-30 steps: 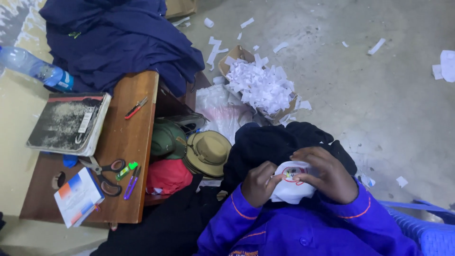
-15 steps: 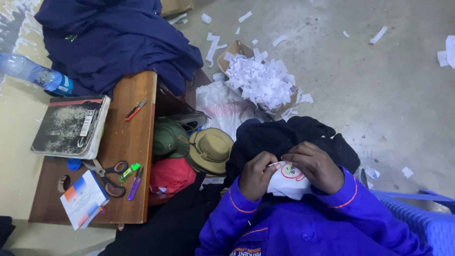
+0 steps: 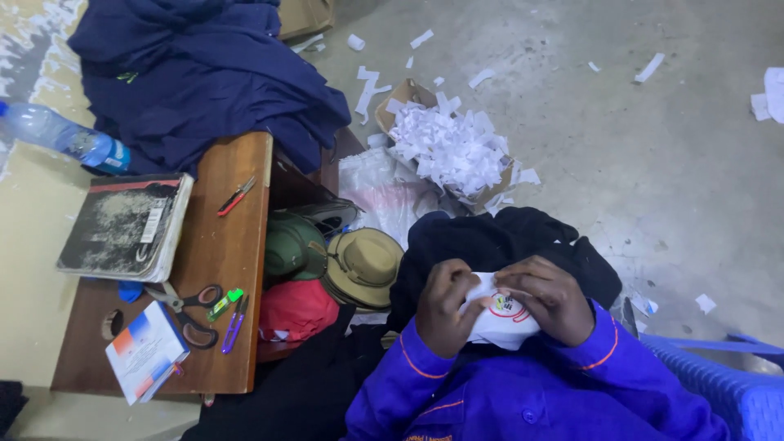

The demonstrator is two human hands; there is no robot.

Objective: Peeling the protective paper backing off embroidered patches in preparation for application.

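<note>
Both of my hands, in bright blue sleeves with orange piping, hold a white piece (image 3: 500, 325) with a round red and black emblem over my lap. My left hand (image 3: 443, 307) grips its left side. My right hand (image 3: 549, 297) covers its right side, with the fingertips at the emblem. A black garment (image 3: 490, 241) lies bunched just beyond the hands.
A wooden table (image 3: 233, 245) at the left carries a worn book (image 3: 126, 226), scissors (image 3: 192, 309), small red snips (image 3: 236, 196), a booklet (image 3: 145, 353) and a plastic bottle (image 3: 61, 137). Hats (image 3: 359, 265) lie beside it. A box of white paper scraps (image 3: 449, 147) and a dark blue cloth heap (image 3: 204, 73) lie further off.
The view has drifted slightly. My hands stay on the white piece and have turned it, so that more of the emblem shows between the fingers.
</note>
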